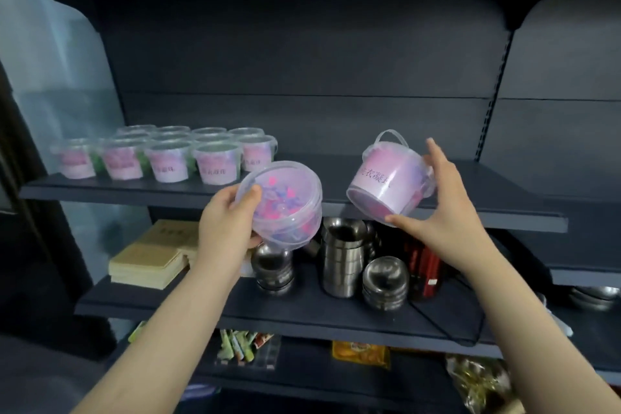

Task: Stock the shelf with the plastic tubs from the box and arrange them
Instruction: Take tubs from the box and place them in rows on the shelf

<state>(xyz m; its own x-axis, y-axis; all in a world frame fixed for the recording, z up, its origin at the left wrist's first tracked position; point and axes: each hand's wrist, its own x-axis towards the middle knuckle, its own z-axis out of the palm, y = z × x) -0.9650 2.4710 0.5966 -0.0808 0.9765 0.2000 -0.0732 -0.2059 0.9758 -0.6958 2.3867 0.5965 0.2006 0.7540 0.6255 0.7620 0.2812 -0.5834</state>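
Dark shelf (437, 178) lies bare right of stocked tubs (168, 158); each hand (225, 228) holds one.

Tubs (285, 202) clear glossy plastic; cups (341, 259) shiny metal.

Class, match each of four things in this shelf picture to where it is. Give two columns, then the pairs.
1. group of tubs
2. steel bowls
3. tub showing its lid
4. tub showing its label

A. in the left hand
B. top shelf, left part
C. in the right hand
D. middle shelf

Pairs: 1-B, 2-D, 3-A, 4-C
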